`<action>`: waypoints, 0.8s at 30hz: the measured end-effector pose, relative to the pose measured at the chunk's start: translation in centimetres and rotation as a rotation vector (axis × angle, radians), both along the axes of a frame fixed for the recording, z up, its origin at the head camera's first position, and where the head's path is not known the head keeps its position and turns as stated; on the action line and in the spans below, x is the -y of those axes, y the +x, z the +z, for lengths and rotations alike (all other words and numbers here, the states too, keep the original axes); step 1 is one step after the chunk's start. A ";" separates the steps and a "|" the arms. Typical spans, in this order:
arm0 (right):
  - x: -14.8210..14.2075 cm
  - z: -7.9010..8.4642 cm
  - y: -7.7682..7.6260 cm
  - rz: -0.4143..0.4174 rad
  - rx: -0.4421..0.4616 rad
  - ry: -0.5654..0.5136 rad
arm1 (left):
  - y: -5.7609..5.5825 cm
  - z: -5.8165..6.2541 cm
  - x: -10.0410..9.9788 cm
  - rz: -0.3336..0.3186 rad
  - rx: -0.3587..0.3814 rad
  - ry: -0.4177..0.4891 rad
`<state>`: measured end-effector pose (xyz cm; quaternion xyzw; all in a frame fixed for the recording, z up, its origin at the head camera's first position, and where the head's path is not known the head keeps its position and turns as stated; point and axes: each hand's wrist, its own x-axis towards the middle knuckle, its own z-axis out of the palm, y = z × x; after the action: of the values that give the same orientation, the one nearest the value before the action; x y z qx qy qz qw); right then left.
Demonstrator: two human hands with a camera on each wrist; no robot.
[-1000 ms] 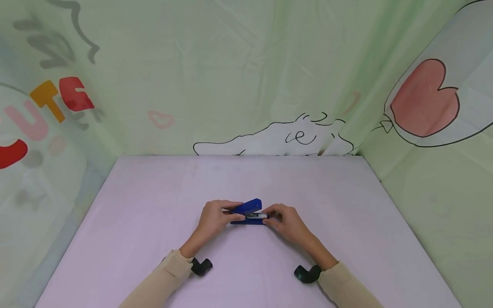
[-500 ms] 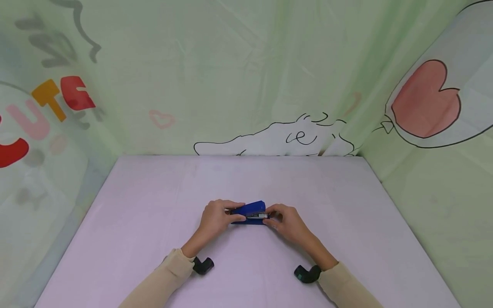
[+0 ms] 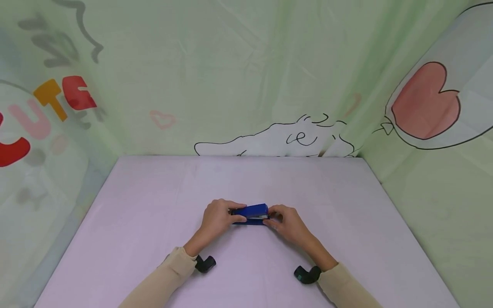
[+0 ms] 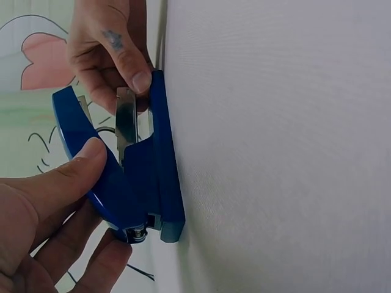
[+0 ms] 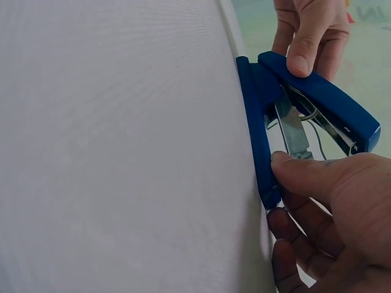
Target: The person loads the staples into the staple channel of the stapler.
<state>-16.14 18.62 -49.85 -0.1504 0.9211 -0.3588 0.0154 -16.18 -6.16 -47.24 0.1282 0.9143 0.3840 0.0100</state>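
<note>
A blue stapler (image 3: 252, 211) stands on the table with its top cover (image 5: 336, 101) swung up. Between cover and base (image 4: 165, 177) the metal staple channel (image 4: 126, 116) is exposed. My left hand (image 3: 217, 218) grips the cover toward the hinge end, its thumb along one side. At the front end, my right hand (image 3: 289, 222) pinches the stapler with thumb and fingers. In the right wrist view that thumb lies against the base, near the tip of the channel. Whether staples lie in the channel cannot be made out.
The stapler is near the middle of a pale lilac tabletop (image 3: 246, 179). Pale green printed curtains (image 3: 231, 77) hang behind the table and at both sides. A black wrist device (image 3: 307, 274) sits at the right cuff, another black device (image 3: 206, 264) at the left.
The stapler's cover has come down toward the base, narrowing the gap over the channel. My left hand has shifted slightly right with it, while my right hand has stayed nearly still.
</note>
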 end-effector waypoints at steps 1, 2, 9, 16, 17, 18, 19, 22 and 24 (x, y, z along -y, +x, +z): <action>0.0 0.0 0.0 -0.004 0.004 0.001 | 0.0 0.0 0.0 0.000 -0.001 -0.005; 0.0 0.0 0.1 -0.003 0.002 0.005 | 0.0 0.0 -0.1 0.001 -0.002 -0.009; -0.1 -0.1 0.1 -0.007 -0.002 0.001 | -0.1 -0.2 -0.3 -0.015 -0.028 -0.049; -0.2 -0.2 -0.1 -0.003 0.001 -0.024 | -0.3 0.2 -0.5 -0.031 -0.054 -0.098; -0.2 -0.3 -0.2 -0.005 0.004 -0.025 | -0.3 0.2 -0.5 -0.032 -0.055 -0.104; -0.2 -0.3 -0.2 -0.005 0.006 -0.025 | -0.3 0.3 -0.6 -0.030 -0.055 -0.112; -0.2 -0.3 -0.2 -0.006 0.007 -0.024 | -0.3 0.3 -0.6 -0.029 -0.054 -0.117; -0.2 -0.3 -0.2 -0.006 0.007 -0.024 | -0.3 0.3 -0.7 -0.022 -0.045 -0.138; -0.2 -0.2 -0.2 -0.006 0.009 -0.024 | -0.3 0.3 -0.8 -0.017 -0.042 -0.153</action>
<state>-16.31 18.85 -50.03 -0.1461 0.9170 -0.3707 0.0167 -16.51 -5.35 -46.91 0.1430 0.9399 0.3102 0.0039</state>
